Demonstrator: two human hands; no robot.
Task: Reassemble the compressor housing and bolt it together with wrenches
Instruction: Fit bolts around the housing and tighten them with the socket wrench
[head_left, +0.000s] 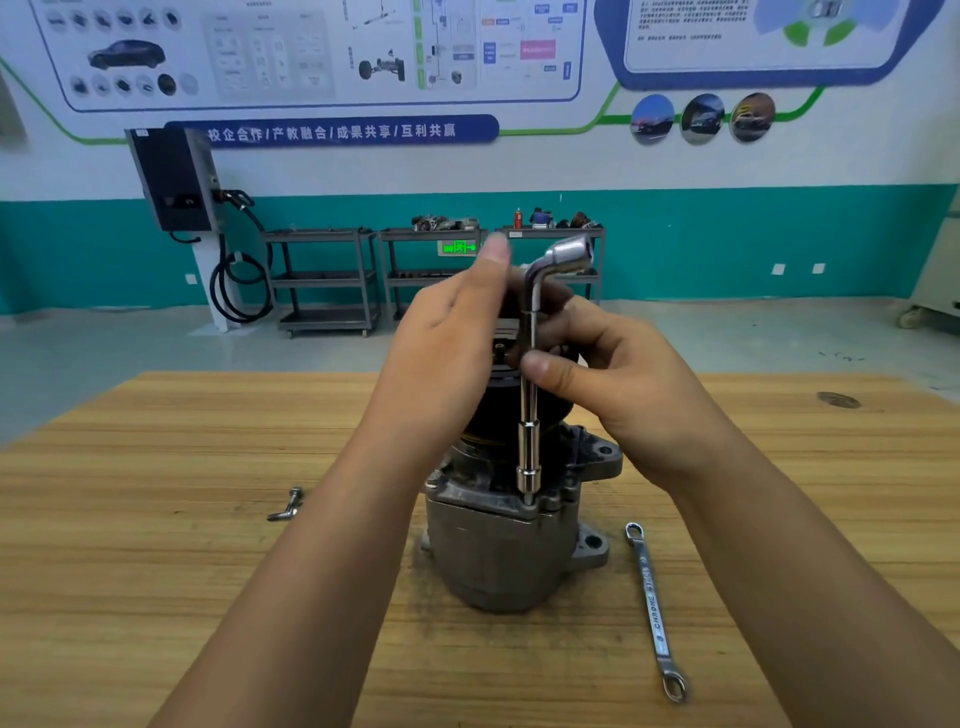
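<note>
The grey compressor housing (493, 551) stands upright on the wooden table (156, 519), its black pulley end on top. A chrome L-shaped socket wrench (530, 441) stands vertically with its lower socket on a bolt at the housing's front flange. My right hand (618, 384) pinches the wrench shaft between thumb and fingers. Beside the wrench's upper bend is my left hand (447, 343), thumb raised; its fingers reach behind the shaft, and whether they grip it is hidden.
A chrome ring spanner (655, 613) lies on the table right of the housing. Loose bolts (288, 506) lie to its left. Metal shelving carts (322, 280) and a wall-mounted charger (174, 179) stand far behind the table.
</note>
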